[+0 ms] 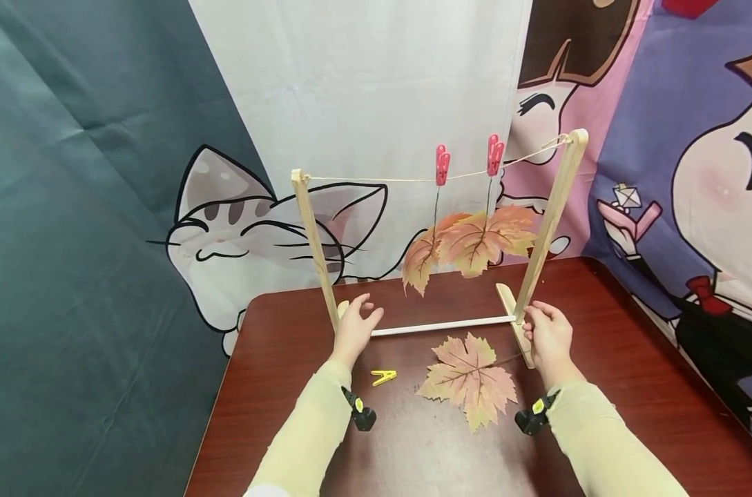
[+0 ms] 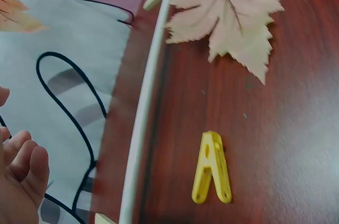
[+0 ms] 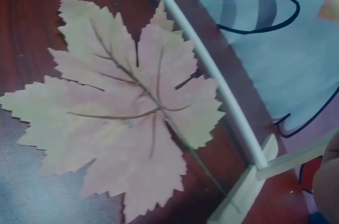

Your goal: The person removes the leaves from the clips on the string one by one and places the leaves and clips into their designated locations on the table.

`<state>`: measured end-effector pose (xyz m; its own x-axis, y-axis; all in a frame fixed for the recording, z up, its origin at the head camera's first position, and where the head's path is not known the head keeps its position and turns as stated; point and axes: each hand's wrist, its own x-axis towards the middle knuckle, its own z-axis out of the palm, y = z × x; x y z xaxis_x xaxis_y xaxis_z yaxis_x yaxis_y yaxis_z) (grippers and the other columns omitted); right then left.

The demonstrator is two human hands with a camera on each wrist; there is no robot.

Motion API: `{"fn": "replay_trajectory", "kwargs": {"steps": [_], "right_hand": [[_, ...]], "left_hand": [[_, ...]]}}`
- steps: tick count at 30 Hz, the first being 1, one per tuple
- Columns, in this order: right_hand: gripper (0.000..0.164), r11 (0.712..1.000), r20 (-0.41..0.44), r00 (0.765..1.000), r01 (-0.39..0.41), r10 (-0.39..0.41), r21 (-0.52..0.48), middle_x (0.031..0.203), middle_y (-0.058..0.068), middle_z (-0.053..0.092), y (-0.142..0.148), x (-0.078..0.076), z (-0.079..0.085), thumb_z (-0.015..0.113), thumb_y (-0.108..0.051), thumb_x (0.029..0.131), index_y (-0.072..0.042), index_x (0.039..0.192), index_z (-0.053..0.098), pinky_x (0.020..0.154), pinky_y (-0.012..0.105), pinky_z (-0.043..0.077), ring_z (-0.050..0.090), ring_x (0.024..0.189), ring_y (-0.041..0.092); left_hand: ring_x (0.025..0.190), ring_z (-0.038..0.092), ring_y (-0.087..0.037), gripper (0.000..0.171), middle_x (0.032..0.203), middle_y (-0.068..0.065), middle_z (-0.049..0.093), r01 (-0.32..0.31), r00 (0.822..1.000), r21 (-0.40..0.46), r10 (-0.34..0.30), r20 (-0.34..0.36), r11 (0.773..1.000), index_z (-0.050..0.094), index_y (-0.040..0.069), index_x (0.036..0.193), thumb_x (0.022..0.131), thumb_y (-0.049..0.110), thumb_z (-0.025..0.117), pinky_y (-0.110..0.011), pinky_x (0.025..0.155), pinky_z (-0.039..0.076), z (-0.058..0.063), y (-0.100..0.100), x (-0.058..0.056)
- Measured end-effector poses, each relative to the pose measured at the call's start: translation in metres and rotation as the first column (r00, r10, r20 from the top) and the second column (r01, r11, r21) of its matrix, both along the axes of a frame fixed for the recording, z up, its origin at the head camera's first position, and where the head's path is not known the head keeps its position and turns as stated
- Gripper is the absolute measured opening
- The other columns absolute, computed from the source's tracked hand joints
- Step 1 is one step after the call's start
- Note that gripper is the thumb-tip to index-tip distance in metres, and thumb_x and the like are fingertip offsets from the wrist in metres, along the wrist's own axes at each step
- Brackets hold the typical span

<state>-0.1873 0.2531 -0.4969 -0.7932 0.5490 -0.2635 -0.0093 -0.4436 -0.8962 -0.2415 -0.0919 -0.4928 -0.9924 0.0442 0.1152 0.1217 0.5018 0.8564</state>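
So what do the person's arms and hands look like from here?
Both arms wear long, pale yellow-green sleeves: left sleeve, right sleeve. Each wrist carries a small black device with a yellow marking: left device, right device. The left hand and right hand are bare, with no gloves.

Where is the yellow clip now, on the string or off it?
Off. The yellow clip lies on the table; the two pink clips are on the string.
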Motion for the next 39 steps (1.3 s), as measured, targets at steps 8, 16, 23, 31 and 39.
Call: {"fn": "replay_trajectory", "kwargs": {"steps": [8,16,23,31,39], "right_hand": [[0.021,0.999,-0.027,0.999,-0.018,0.017,-0.038,0.074,-0.001,0.065,0.003,-0.004,0.024,0.059,-0.001,0.089,-0.006,0.108,0.052,0.033,0.016,0.037,0.050,0.038,0.006],[0.025,1.000,-0.089,0.996,-0.009,0.009,0.003,0.077,0.004,0.063,0.003,-0.014,0.040,0.061,0.001,0.087,0.001,0.111,0.055,0.033,0.017,0.037,0.050,0.037,0.008],[0.019,1.000,-0.139,0.990,-0.003,0.005,0.012,0.074,0.002,0.066,0.004,-0.016,0.054,0.060,0.002,0.088,-0.001,0.106,0.056,0.032,0.016,0.036,0.049,0.037,0.007],[0.022,0.999,-0.149,0.989,0.012,-0.007,0.030,0.074,0.001,0.066,0.000,-0.020,0.075,0.059,0.006,0.085,-0.004,0.104,0.057,0.032,0.016,0.035,0.048,0.038,0.007],[0.022,0.995,-0.183,0.983,-0.014,0.031,0.095,0.078,-0.001,0.063,-0.003,-0.023,0.096,0.064,0.002,0.085,-0.004,0.105,0.058,0.033,0.016,0.036,0.050,0.038,0.008]], "left_hand": [[0.113,0.053,-0.028,0.052,0.117,-0.009,0.061,-0.022,0.999,0.006,0.022,-0.046,1.000,0.051,0.009,0.132,0.088,0.032,0.064,-0.043,0.093,0.043,0.017,0.012,-0.005],[0.107,0.056,-0.024,0.050,0.118,-0.006,0.061,-0.015,0.997,0.011,0.016,-0.072,1.000,0.051,0.013,0.133,0.088,0.032,0.063,-0.039,0.088,0.045,0.043,0.016,-0.009],[0.086,0.062,-0.025,0.050,0.118,-0.003,0.060,0.003,0.996,0.003,-0.002,-0.094,1.000,0.050,0.014,0.133,0.089,0.035,0.062,-0.037,0.076,0.049,0.063,0.020,-0.012],[0.086,0.060,-0.022,0.051,0.123,-0.003,0.059,-0.003,0.991,0.018,0.005,-0.132,1.000,0.048,0.016,0.134,0.089,0.034,0.061,-0.039,0.083,0.045,0.088,0.023,-0.020],[0.063,0.058,-0.019,0.048,0.121,-0.002,0.060,0.016,0.984,0.023,-0.011,-0.178,1.000,0.048,0.016,0.133,0.090,0.034,0.061,-0.036,0.080,0.045,0.113,0.025,-0.025]]}}
